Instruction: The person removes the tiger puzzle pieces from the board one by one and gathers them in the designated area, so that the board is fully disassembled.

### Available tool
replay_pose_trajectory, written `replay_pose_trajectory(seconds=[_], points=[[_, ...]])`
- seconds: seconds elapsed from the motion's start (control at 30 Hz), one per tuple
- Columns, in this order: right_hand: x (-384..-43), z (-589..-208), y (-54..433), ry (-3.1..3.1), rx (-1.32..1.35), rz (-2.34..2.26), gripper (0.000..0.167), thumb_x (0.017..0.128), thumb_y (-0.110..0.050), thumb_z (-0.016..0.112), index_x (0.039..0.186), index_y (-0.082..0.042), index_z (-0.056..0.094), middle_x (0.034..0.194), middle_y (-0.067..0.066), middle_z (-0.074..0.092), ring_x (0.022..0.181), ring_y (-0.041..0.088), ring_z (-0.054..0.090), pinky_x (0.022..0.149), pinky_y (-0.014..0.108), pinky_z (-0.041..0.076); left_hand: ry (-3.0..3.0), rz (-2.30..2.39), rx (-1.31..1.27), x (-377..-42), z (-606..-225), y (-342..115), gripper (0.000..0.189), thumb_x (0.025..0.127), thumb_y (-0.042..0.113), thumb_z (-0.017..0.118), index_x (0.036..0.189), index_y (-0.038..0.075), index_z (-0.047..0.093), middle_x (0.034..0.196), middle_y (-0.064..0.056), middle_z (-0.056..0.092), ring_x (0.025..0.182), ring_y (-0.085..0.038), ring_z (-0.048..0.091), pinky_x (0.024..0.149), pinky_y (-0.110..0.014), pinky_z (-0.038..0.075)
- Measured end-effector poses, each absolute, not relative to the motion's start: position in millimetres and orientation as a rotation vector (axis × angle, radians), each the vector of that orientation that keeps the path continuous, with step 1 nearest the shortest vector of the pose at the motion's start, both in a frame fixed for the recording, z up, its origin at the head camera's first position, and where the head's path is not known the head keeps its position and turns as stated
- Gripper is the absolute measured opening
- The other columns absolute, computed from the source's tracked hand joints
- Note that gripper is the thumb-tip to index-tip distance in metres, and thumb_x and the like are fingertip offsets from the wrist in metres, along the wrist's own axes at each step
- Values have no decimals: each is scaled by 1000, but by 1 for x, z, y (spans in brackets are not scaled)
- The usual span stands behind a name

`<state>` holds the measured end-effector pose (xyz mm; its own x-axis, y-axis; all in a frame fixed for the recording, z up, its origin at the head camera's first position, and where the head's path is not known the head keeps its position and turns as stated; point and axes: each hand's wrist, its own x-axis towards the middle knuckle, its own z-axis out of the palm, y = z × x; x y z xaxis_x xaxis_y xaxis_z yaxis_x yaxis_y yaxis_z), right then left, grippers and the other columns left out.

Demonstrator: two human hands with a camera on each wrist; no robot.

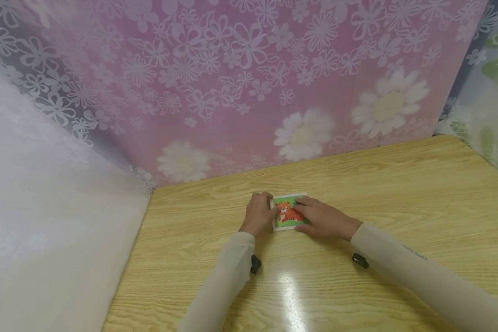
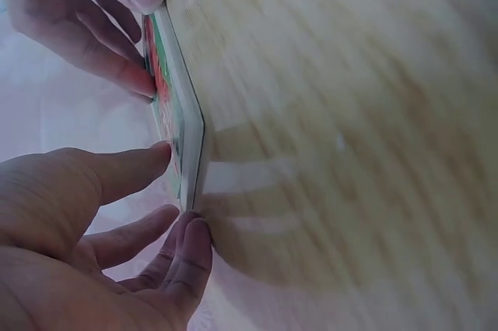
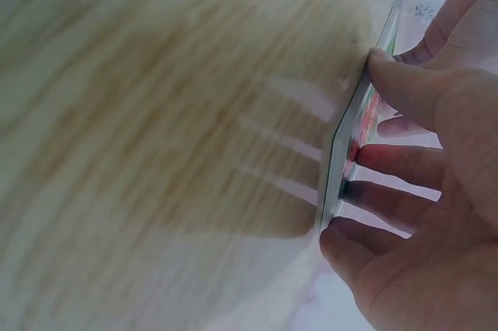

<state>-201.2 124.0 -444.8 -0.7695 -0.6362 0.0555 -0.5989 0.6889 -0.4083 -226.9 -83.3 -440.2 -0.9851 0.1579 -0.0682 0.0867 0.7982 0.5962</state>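
Observation:
A small square tiger picture (image 1: 288,222) with a green ground and a raised white frame lies flat on the wooden table. My left hand (image 1: 258,213) is at its left side; in the left wrist view the thumb (image 2: 148,166) touches the picture while the other fingers bend against the frame's edge. From the right, my right hand (image 1: 325,217) spans the board. Its thumb (image 3: 393,74) is on the near edge in the right wrist view, two fingertips rest on the picture, and the outer fingers hold the frame's side. Part of the tiger is hidden beneath the fingers.
The wood-grain table (image 1: 398,193) extends around the board on all sides. Behind it hangs a pink flowered curtain (image 1: 232,92), with a pale sheet (image 1: 58,221) on the left. Dark wrist devices (image 1: 360,260) are on both sleeves.

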Motion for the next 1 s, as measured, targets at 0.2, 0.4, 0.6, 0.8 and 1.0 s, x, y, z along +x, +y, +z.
replay_pose_trajectory(seconds=[0.2, 0.4, 0.6, 0.8, 1.0], points=[[-202, -443, 123, 2794, -1012, -652, 60, 97, -27, 71, 140, 11, 52, 149, 33, 41, 138, 50, 39, 109, 58, 39, 2870, 951, 169, -232, -443, -82, 41, 97, 24, 72, 130, 2, 62, 112, -10, 54, 88, -19, 50, 74, -34, 47], [-204, -443, 123, 2800, -1005, -638, 61, 97, -27, 71, 141, 10, 51, 149, 32, 41, 138, 49, 39, 108, 58, 40, 2847, 988, 163, -235, -444, -83, 37, 98, 23, 71, 127, 2, 63, 113, -10, 54, 89, -20, 51, 76, -35, 48], [-207, -446, 123, 2795, -1011, -629, 61, 98, -29, 70, 142, 9, 51, 150, 32, 41, 139, 49, 39, 108, 58, 39, 2823, 1015, 150, -237, -443, -84, 36, 98, 22, 71, 125, 1, 64, 110, -8, 54, 88, -19, 50, 76, -34, 47], [-207, -446, 123, 2796, -1017, -613, 60, 98, -29, 71, 140, 9, 53, 149, 32, 41, 138, 48, 40, 108, 56, 40, 2817, 1030, 142, -237, -441, -84, 37, 96, 20, 73, 125, 0, 63, 109, -8, 55, 86, -19, 50, 76, -33, 48], [-207, -444, 122, 2802, -1013, -591, 60, 97, -29, 71, 140, 9, 53, 149, 31, 42, 137, 47, 42, 107, 56, 41, 2815, 1055, 139, -237, -441, -84, 35, 96, 19, 74, 123, -1, 64, 110, -8, 57, 88, -18, 52, 80, -35, 50]])
